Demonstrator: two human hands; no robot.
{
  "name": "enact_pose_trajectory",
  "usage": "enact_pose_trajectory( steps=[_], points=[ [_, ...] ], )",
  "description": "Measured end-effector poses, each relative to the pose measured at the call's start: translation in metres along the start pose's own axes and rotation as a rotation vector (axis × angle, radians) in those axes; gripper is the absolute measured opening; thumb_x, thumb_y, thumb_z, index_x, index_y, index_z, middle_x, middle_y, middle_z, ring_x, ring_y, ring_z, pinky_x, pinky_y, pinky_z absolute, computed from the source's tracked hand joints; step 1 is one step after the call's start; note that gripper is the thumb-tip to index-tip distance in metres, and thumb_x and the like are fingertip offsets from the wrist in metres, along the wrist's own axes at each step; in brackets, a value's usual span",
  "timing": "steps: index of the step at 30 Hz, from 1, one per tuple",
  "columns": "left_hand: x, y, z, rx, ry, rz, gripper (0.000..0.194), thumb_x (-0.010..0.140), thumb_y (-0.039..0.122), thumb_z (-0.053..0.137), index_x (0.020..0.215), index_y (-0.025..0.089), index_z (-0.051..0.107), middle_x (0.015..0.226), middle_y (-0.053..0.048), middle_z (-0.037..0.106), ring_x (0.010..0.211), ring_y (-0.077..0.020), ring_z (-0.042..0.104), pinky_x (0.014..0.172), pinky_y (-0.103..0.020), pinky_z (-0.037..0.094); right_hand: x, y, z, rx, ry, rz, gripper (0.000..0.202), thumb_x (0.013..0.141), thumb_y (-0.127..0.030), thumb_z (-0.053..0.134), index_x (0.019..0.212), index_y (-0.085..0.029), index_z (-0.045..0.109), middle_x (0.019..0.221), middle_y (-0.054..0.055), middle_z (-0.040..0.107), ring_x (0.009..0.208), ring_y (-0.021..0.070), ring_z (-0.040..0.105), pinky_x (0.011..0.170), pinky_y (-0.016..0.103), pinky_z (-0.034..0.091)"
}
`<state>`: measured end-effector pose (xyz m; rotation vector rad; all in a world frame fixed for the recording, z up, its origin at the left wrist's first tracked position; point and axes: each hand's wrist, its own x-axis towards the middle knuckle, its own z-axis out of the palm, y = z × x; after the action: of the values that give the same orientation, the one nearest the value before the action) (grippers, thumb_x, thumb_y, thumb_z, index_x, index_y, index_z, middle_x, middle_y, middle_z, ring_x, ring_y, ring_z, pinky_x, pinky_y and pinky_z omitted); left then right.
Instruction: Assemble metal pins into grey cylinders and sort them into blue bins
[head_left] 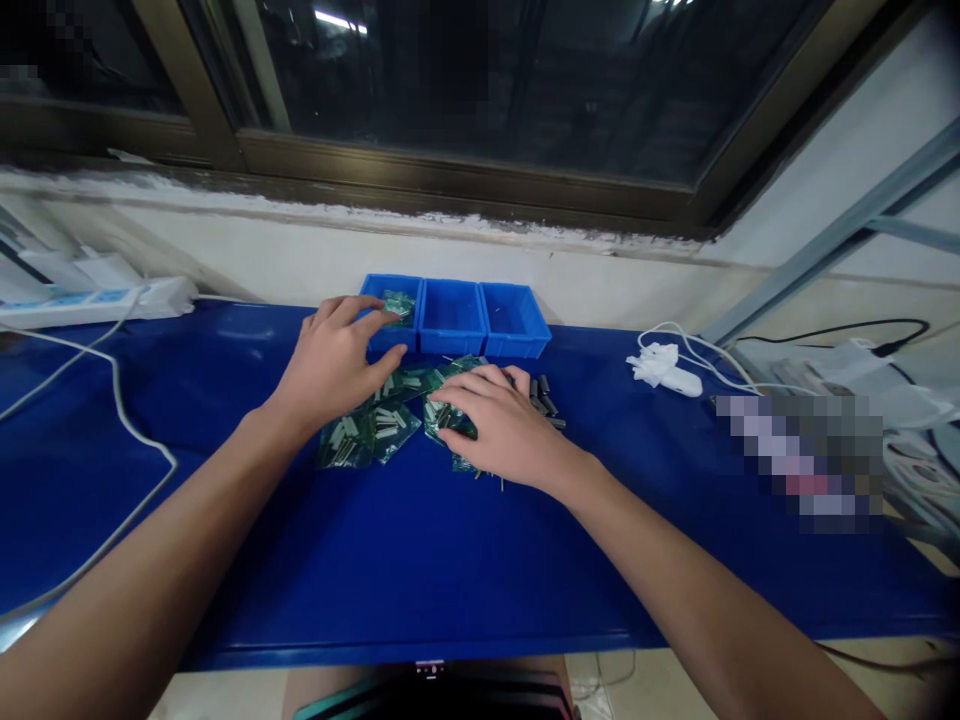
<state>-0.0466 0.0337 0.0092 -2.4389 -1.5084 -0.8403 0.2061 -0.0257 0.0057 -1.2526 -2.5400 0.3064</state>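
Three blue bins stand side by side at the back of the blue table. The left bin [391, 338] holds a small green bag [399, 306]; the middle bin [451, 340] and the right bin [517, 345] stand beside it. My left hand [337, 360] is at the front left of the left bin, fingers apart and holding nothing. Several green bags of small metal parts [346, 438] lie in front of the bins. Over the right part of this pile is my right hand [499, 415], its fingers spread on the bags. Dark cylindrical pieces [545, 398] lie just beyond it.
A white power strip [142, 300] with plugs and cables lies at the back left of the table [420, 570]. At the right are a white cabled object [664, 370], a blurred-out item [799, 460] and a grey metal frame [817, 210]. A window is behind.
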Motion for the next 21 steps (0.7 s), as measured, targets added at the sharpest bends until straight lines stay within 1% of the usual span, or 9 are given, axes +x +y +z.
enact_pose_trajectory(
  steps=[3,6,8,11,14,16,18,20,21],
  points=[
    [0.0,0.004,-0.001,-0.03,0.014,0.015,0.042,0.102,0.045,0.057,0.132,0.022,0.074,0.145,-0.015,0.067,0.137,-0.042,0.059,0.112,-0.062,0.049,0.0,-0.002,0.0,-0.008,0.022,0.027,0.035,0.107,-0.041,0.057,0.138,-0.028,0.069,0.146,0.006,0.071,0.143,0.0348,0.051,0.114,0.06,0.029],
    [-0.001,0.007,0.0,-0.05,0.015,0.042,0.042,0.103,0.045,0.057,0.133,0.021,0.074,0.145,-0.015,0.067,0.135,-0.041,0.06,0.112,-0.061,0.049,0.001,-0.004,0.001,-0.028,0.035,0.087,0.049,0.104,-0.058,0.06,0.14,-0.026,0.069,0.147,0.011,0.069,0.142,0.039,0.049,0.115,0.064,0.028],
    [-0.001,0.007,0.001,-0.069,0.006,0.06,0.043,0.103,0.045,0.057,0.134,0.02,0.073,0.145,-0.015,0.067,0.135,-0.0404,0.061,0.113,-0.061,0.049,0.002,-0.005,0.004,-0.055,0.027,0.118,0.057,0.101,-0.064,0.062,0.142,-0.025,0.068,0.146,0.014,0.068,0.141,0.0416,0.049,0.115,0.067,0.026],
    [-0.001,0.007,0.003,-0.086,-0.011,0.074,0.043,0.103,0.045,0.057,0.134,0.019,0.074,0.145,-0.015,0.067,0.135,-0.0397,0.061,0.116,-0.06,0.048,0.004,-0.005,0.008,-0.035,0.035,0.156,0.052,0.101,-0.058,0.066,0.141,-0.025,0.069,0.139,0.013,0.072,0.138,0.0419,0.05,0.113,0.066,0.027],
    [0.0,0.008,0.003,-0.105,-0.023,0.087,0.043,0.104,0.046,0.057,0.132,0.018,0.075,0.144,-0.015,0.068,0.136,-0.0388,0.06,0.117,-0.059,0.047,0.006,-0.002,0.008,0.084,0.069,0.216,0.039,0.101,-0.04,0.067,0.138,-0.029,0.069,0.118,0.007,0.079,0.126,0.037,0.057,0.106,0.059,0.032],
    [0.0,0.011,0.003,-0.136,-0.035,0.105,0.045,0.106,0.049,0.056,0.133,0.017,0.074,0.143,-0.015,0.069,0.136,-0.0382,0.06,0.117,-0.058,0.047,0.007,0.0,0.006,0.149,0.094,0.253,0.037,0.1,-0.036,0.066,0.137,-0.032,0.069,0.106,0.003,0.08,0.119,0.0344,0.059,0.101,0.055,0.033],
    [0.0,0.013,0.001,-0.178,-0.054,0.123,0.05,0.109,0.053,0.052,0.138,0.018,0.072,0.143,-0.015,0.069,0.135,-0.0376,0.061,0.117,-0.058,0.047,0.006,0.0,0.005,0.15,0.114,0.272,0.038,0.101,-0.045,0.065,0.136,-0.031,0.069,0.107,0.004,0.08,0.116,0.0352,0.059,0.098,0.055,0.033],
    [0.0,0.016,0.001,-0.212,-0.074,0.138,0.055,0.111,0.056,0.047,0.142,0.018,0.069,0.144,-0.015,0.068,0.134,-0.0376,0.062,0.116,-0.059,0.047,0.006,-0.002,0.005,0.089,0.113,0.255,0.047,0.099,-0.058,0.065,0.135,-0.027,0.069,0.113,0.008,0.079,0.118,0.0385,0.058,0.099,0.058,0.032],
    [0.0,0.017,0.0,-0.219,-0.083,0.143,0.056,0.111,0.057,0.045,0.143,0.018,0.069,0.144,-0.016,0.068,0.134,-0.0378,0.062,0.116,-0.06,0.047,0.005,-0.004,0.006,0.049,0.106,0.233,0.049,0.099,-0.06,0.065,0.133,-0.026,0.069,0.117,0.01,0.079,0.121,0.0401,0.057,0.102,0.06,0.03]
  ],
)
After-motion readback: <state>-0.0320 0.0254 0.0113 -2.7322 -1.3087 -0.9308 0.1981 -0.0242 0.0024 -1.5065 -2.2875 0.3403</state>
